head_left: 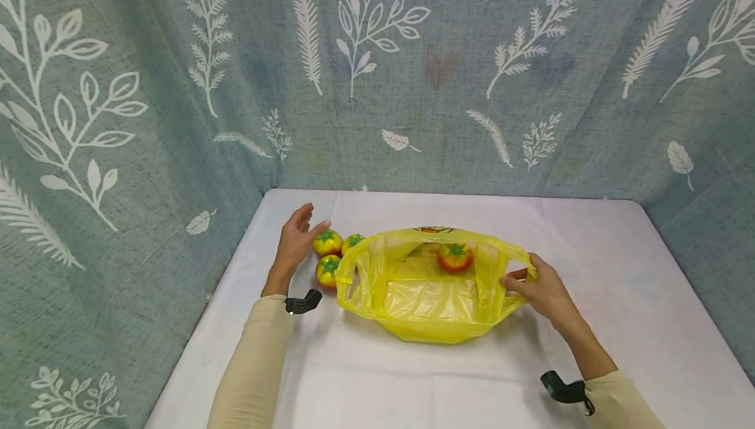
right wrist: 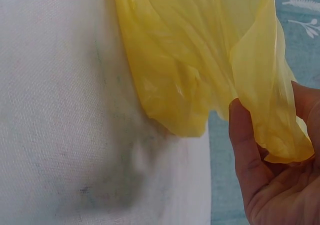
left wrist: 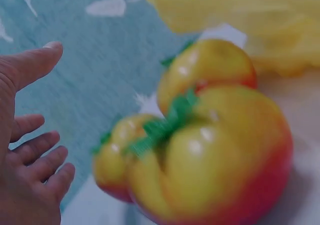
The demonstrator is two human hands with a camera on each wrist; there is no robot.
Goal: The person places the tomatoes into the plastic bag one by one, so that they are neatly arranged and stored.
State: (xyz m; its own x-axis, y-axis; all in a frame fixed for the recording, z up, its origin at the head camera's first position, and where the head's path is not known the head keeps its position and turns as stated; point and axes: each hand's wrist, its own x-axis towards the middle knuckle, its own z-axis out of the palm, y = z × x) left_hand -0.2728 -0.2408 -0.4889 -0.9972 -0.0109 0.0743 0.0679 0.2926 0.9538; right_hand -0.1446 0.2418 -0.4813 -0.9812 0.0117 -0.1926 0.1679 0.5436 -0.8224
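Note:
A yellow plastic bag (head_left: 430,301) stands with its mouth open toward me, one red-and-yellow tomato (head_left: 455,258) inside at the back. My right hand (head_left: 545,285) grips the bag's right handle; in the right wrist view the thumb and fingers (right wrist: 245,150) curl round the thin plastic. To the left of the bag sit three more tomatoes with green tops, the nearest tomato (head_left: 328,272) partly beside the bag's left handle. My left hand (head_left: 295,239) is just left of them, fingers loosely bent, thumb stretched toward them, nothing held. In the left wrist view a gap separates this hand from the tomatoes (left wrist: 215,160).
A white cloth (head_left: 425,390) covers the table. Blue-green curtains (head_left: 413,121) with white leaf prints hang behind it and on both sides. Each wrist carries a small black camera mount, the left mount (head_left: 303,302) being close to the nearest tomato.

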